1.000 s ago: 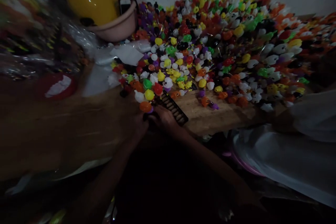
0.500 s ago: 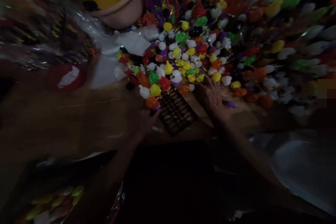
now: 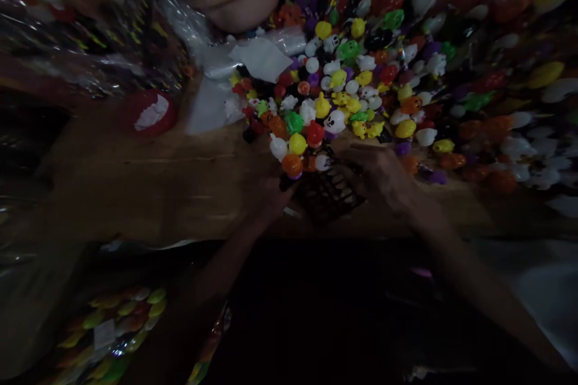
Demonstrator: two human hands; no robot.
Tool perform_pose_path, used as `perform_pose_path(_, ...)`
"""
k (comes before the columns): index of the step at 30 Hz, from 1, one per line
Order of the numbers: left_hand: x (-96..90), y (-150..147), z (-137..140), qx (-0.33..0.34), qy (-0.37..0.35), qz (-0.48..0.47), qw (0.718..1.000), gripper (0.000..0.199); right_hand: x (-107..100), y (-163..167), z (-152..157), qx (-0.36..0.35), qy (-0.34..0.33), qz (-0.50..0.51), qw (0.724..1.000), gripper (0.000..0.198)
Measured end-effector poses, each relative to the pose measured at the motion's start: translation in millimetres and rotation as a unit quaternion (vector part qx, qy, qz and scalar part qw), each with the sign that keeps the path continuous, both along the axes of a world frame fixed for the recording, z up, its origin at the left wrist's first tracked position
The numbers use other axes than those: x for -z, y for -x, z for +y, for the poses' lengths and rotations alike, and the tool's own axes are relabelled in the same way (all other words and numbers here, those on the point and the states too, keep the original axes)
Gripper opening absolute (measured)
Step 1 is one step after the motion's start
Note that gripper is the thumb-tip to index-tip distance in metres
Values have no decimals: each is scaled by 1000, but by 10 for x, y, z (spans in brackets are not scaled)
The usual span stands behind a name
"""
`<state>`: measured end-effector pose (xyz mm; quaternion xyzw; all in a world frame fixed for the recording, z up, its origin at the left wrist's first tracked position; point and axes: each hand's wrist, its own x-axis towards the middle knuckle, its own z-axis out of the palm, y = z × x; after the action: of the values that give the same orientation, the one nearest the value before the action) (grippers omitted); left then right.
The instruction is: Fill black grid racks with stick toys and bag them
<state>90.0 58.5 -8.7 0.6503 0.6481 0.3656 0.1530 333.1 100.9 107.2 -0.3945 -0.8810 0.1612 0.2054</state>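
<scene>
A black slotted rack (image 3: 334,195) lies on the wooden table in front of me. My left hand (image 3: 273,195) is closed at its left edge, with the thumb side by a dark corner. Just above these fingers sits an orange figure (image 3: 292,165) with a purple base. My right hand (image 3: 383,171) reaches over the rack's right side, its fingers drawn together; what they hold is lost in shadow. A small white figure (image 3: 322,162) is just left of its fingertips. Yellow (image 3: 297,144) and red (image 3: 315,132) figures crowd the rack's far end.
A large heap of colourful small figures (image 3: 379,60) spreads across the back and right. At back left are a pink basin (image 3: 246,3), clear plastic bags (image 3: 135,30) and a white sheet (image 3: 264,60). A red dish (image 3: 165,120) stands left. More coloured pieces (image 3: 149,307) lie below the table edge.
The view has shifted, so things sit further right. My right hand has moved from the heap's edge to above the rack. My left hand stays at the rack's left edge.
</scene>
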Motion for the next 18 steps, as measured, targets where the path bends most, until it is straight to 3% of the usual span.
perform_pose_path(4, -168, 131, -131, 34, -67, -64, 995, 13, 57, 345, 147, 17, 33, 3, 999, 15)
perform_pose_path(7, -434, 281, -153, 5, -141, -73, 987, 10, 88, 518, 158, 43, 75, 72, 994, 14)
perform_pose_path(11, -769, 352, 69, 34, -219, -96, 970, 41, 305, 631, 87, 46, 178, 249, 951, 23)
perform_pose_path(14, -856, 231, 268, 119, -192, -119, 967, 51, 496, 669, 27, 65, 136, 319, 936, 26)
perform_pose_path(16, -852, 98, 329, 148, -188, -95, 966, 50, 574, 695, -9, 60, 73, 285, 954, 26)
perform_pose_path(18, -819, -22, 343, 137, -203, -54, 968, 44, 635, 737, -34, 30, 35, 199, 979, 29)
